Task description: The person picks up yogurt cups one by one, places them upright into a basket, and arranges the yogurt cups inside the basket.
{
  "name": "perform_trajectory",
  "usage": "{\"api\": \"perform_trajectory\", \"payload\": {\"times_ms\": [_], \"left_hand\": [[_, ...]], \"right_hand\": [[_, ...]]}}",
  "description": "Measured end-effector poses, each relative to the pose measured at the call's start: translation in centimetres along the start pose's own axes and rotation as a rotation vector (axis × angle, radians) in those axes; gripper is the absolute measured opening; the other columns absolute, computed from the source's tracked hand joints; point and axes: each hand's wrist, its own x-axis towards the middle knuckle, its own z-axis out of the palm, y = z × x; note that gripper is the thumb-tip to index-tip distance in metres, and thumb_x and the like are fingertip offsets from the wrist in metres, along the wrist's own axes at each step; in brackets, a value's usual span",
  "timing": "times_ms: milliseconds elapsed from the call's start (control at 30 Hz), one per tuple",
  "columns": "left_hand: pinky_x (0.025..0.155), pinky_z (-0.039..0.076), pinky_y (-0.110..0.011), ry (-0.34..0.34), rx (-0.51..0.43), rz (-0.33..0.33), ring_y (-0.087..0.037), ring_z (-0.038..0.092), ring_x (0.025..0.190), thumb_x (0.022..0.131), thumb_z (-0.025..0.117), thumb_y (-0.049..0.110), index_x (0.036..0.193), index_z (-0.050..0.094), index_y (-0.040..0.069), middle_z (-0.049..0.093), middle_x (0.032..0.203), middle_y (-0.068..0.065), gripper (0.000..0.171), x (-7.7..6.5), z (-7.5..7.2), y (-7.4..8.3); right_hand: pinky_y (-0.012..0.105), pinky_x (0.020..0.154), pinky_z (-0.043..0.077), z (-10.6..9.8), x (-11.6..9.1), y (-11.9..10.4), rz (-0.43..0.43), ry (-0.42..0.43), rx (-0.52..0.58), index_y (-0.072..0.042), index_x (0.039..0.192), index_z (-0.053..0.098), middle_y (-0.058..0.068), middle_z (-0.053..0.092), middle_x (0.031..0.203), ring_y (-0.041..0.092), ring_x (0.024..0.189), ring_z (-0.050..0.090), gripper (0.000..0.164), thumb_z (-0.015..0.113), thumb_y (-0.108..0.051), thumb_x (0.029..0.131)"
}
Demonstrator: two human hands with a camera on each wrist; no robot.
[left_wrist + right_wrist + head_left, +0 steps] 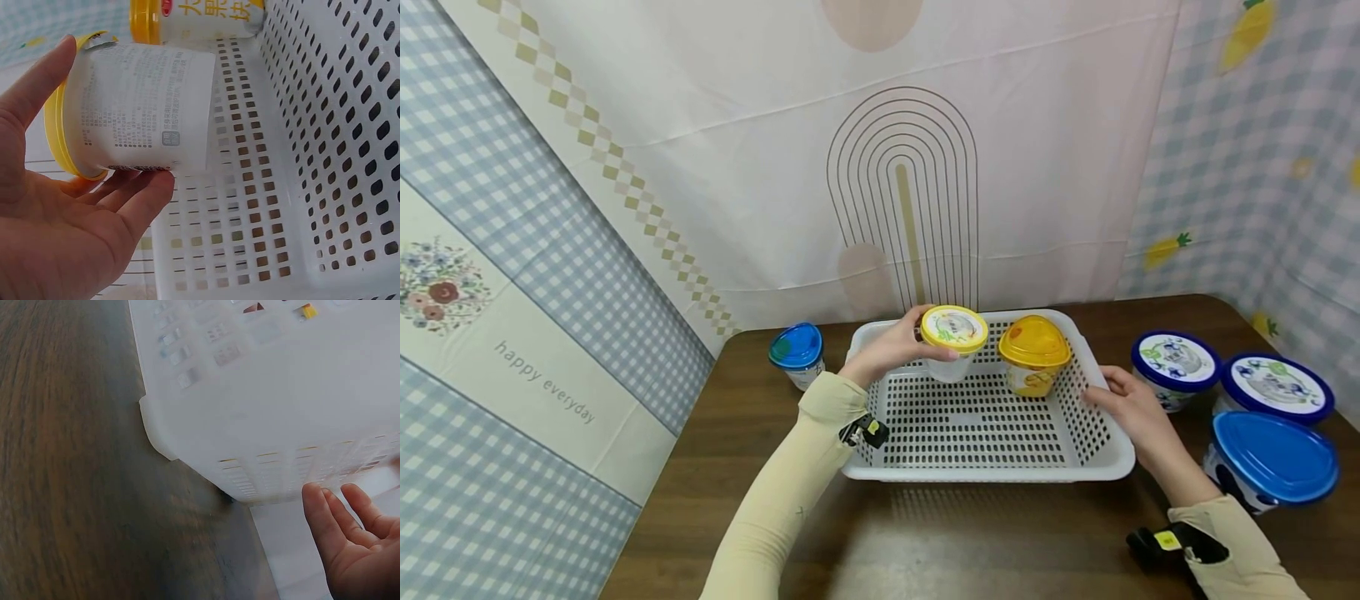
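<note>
My left hand (895, 344) grips a white yogurt tub (950, 367) with a round yellow lid, thumb on one side and fingers on the other. In the left wrist view, this tub (140, 106) shows small print on its side. It is above the left part of a white perforated plastic basket (977, 474). A second yogurt tub (1032, 358) with a domed yellow lid stands inside at the back right. My right hand (1138, 412) is at the basket's right side, its extended fingertips at the edge; the right wrist view shows the fingers (322, 519) spread and fairly straight.
Left of the basket, a small blue-lidded tub (797, 354) stands on the brown table (737, 467). To the right are two tubs with round dark-blue-rimmed lids (1176, 358) and a larger blue-lidded tub (1273, 458). A patterned curtain (760, 167) hangs behind the table.
</note>
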Motion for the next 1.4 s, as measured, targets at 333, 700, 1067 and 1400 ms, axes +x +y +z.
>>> {"api": "perform_trajectory", "payload": {"times_ms": [333,700,1067,1400], "left_hand": [[0.097,0.035,-0.038,-0.027,0.041,-0.018,-0.014,0.047,0.112,0.064,0.084,0.042,0.143,0.026,0.018,0.049,0.121,0.003,0.101,0.2,0.3,-0.5],[0.096,0.036,-0.036,-0.038,0.082,-0.032,-0.013,0.048,0.109,0.062,0.084,0.043,0.142,0.03,0.017,0.05,0.119,0.005,0.1,0.4,0.6,-0.7],[0.1,0.033,-0.037,-0.087,0.038,-0.034,-0.015,0.043,0.117,0.065,0.084,0.034,0.144,0.026,0.019,0.045,0.127,0.002,0.1,0.3,1.0,-0.8],[0.1,0.032,-0.037,-0.105,0.105,-0.042,-0.015,0.043,0.117,0.065,0.084,0.035,0.144,0.027,0.019,0.046,0.127,0.002,0.1,0.6,1.5,-0.9]], "right_hand": [[0.034,0.071,0.053,0.0,0.0,-0.1,-0.002,0.007,-0.017,0.001,0.136,0.034,0.029,0.045,0.129,0.02,0.09,0.06,0.056,0.055,-0.027,0.092],[0.034,0.072,0.053,0.0,0.0,0.1,0.005,0.005,-0.012,0.0,0.137,0.033,0.029,0.044,0.13,0.021,0.091,0.06,0.057,0.055,-0.027,0.092],[0.033,0.07,0.053,0.0,0.1,0.0,-0.008,0.009,-0.016,0.001,0.135,0.034,0.029,0.046,0.128,0.019,0.089,0.06,0.055,0.055,-0.027,0.092],[0.033,0.071,0.053,0.0,0.1,0.1,0.0,0.005,-0.011,0.001,0.136,0.034,0.028,0.045,0.128,0.019,0.089,0.06,0.056,0.056,-0.027,0.092]]}}
